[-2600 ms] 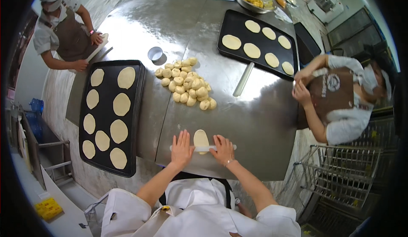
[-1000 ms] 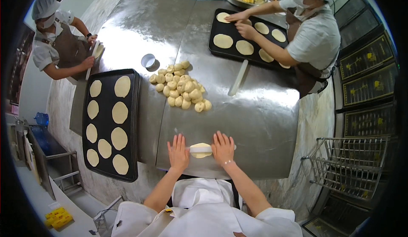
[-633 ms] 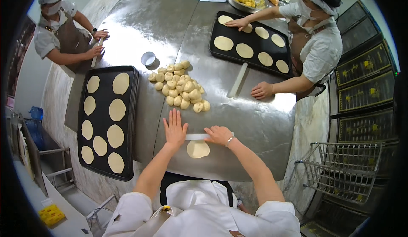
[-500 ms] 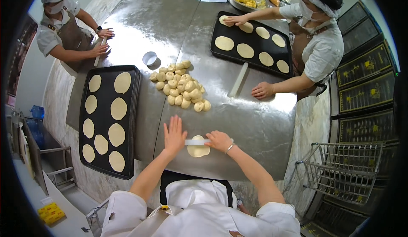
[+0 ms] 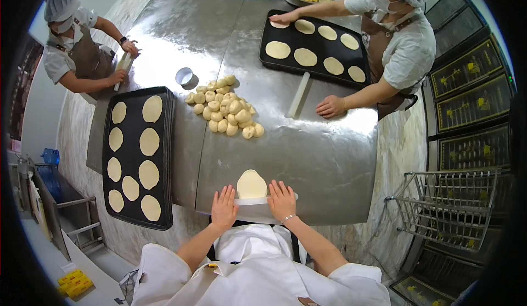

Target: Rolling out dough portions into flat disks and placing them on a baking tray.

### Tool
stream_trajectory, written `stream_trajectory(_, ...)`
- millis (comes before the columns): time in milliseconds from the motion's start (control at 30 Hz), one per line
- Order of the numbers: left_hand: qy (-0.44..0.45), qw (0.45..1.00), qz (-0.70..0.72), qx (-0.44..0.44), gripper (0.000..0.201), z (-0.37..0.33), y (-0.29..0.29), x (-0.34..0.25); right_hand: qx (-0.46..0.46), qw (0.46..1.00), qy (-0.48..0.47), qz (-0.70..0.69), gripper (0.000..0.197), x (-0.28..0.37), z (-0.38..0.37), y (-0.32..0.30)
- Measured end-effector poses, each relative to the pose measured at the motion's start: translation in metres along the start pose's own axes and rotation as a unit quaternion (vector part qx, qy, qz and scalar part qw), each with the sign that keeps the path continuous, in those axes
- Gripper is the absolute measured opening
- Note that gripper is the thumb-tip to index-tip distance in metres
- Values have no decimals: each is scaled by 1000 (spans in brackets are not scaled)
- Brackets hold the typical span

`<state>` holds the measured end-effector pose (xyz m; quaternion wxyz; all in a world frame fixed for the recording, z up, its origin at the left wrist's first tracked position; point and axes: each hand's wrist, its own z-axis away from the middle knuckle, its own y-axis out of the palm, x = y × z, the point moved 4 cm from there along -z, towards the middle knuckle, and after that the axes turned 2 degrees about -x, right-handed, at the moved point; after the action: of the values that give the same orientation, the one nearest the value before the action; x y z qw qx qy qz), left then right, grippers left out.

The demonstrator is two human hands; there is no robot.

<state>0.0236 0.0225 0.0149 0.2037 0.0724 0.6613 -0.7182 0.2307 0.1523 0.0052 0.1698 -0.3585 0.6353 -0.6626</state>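
Both my hands lie with outstretched fingers over a white rolling pin (image 5: pixel 251 201) close to the table's near edge. My left hand (image 5: pixel 224 207) is flat on its left end, and my right hand (image 5: pixel 281 200) rests towards its right end, a bracelet at the wrist. Just beyond the pin, between my fingers, a thin flattened dough disc (image 5: pixel 252 184) lies on the metal table, its near edge at the pin. Farther up sits a heap of round dough balls (image 5: pixel 223 108).
On my left stands a black baking tray (image 5: pixel 139 141) with several dough discs. A co-worker at right has one hand over another black tray (image 5: pixel 307 40); a spare rolling pin (image 5: pixel 298 95) lies near it. At far left, another co-worker holds a rolling pin (image 5: pixel 123 70). A small round metal cup (image 5: pixel 184 76) stands by the balls.
My hands and the rolling pin have come back towards me, off the dough disc's middle to its near edge. The disc looks longer. The far-left co-worker's hands have taken hold of a pin.
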Motion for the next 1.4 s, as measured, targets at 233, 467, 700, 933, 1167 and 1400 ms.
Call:
stream_trajectory(233, 4, 1000, 8, -12, 73, 46, 10, -9, -37, 999, -24, 6, 49, 8, 42, 0)
stream_trajectory(467, -20, 998, 52, -8, 71, 44, -8, -8, -25, 998, -19, -61, 50, 10, 35, 7)
stream_trajectory(700, -64, 989, -86, -99, 66, -107, -18, 39, -30, 998, 57, 21, 60, -8, -111, 5)
stream_trajectory(933, -81, 983, -50, -159, 64, -166, -27, 47, -39, 990, 85, -104, 62, -53, -175, 18)
stream_trajectory(1167, -63, 994, 2, -90, 69, -47, -1, 27, 43, 998, 39, -21, 66, -15, -55, 13)
stream_trajectory(1400, -64, 982, -60, -166, 63, -175, -44, 48, -79, 994, 53, -46, 65, -38, -182, -2)
